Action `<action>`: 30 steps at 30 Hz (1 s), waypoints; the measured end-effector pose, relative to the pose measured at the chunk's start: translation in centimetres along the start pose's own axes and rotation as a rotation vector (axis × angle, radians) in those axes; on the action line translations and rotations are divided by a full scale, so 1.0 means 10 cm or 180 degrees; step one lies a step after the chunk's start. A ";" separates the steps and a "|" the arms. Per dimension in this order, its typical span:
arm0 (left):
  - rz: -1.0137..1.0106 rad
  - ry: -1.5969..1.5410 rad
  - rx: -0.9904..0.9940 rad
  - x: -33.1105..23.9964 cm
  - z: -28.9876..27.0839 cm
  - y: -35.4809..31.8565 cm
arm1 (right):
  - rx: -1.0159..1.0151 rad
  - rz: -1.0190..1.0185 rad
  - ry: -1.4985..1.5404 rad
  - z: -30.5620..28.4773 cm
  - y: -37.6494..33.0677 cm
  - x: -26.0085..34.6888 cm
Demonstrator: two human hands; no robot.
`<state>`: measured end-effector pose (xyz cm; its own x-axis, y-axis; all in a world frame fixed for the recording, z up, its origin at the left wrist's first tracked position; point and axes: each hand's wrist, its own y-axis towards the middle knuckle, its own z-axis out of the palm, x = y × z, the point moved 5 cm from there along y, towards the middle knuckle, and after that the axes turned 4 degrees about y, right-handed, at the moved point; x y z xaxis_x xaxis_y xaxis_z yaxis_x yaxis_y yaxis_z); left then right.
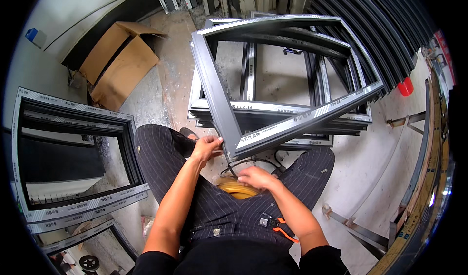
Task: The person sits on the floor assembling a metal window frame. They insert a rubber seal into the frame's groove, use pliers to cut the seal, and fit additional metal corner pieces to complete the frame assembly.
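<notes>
Dark aluminium window frame [222, 104]: rigid, light, awkwardly large; best gripped along its rails; left hand [205, 147] pinches near corner; right hand [256, 177] closed on thin black cord [233, 167], limp.

The tilted grey window frame [273, 80] and stacked frames [302, 114] block ahead; bare concrete floor [146, 104] lies open leftward.

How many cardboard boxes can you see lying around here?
1. A single brown cardboard box lies open on the floor at upper left, against the pale wall, beyond the person's left knee. More could be hidden behind the stack of frames or outside the view.
</notes>
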<state>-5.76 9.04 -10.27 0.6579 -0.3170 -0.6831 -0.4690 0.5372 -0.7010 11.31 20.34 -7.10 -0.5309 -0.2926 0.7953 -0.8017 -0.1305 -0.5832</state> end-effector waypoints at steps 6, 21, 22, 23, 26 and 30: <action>0.0045 0.0129 -0.0242 -0.17 0.03 0.00 | -0.0066 0.0078 0.0132 0.00 0.04 -0.07; -0.0080 0.0018 -0.0281 -0.21 -0.06 0.21 | -0.0042 -0.0048 0.0069 0.00 0.11 -0.12; -0.0050 -0.0008 -0.0334 -0.22 -0.07 0.22 | -0.0036 -0.0096 0.0071 0.01 0.13 -0.14; -0.0020 -0.0035 -0.0387 -0.22 -0.09 0.26 | -0.0031 -0.0143 0.0073 0.02 0.13 -0.15; -0.0067 0.0115 -0.0401 -0.26 -0.12 0.33 | -0.0089 -0.0231 -0.0217 -0.01 0.13 -0.11; -0.0168 0.0181 -0.0423 -0.34 -0.10 0.30 | -0.0119 -0.0138 -0.0101 0.01 0.11 -0.17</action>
<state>-9.99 11.00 -10.27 0.6511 -0.3878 -0.6525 -0.5110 0.4116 -0.7546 11.40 20.59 -9.11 -0.4871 -0.3173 0.8137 -0.8338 -0.1084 -0.5414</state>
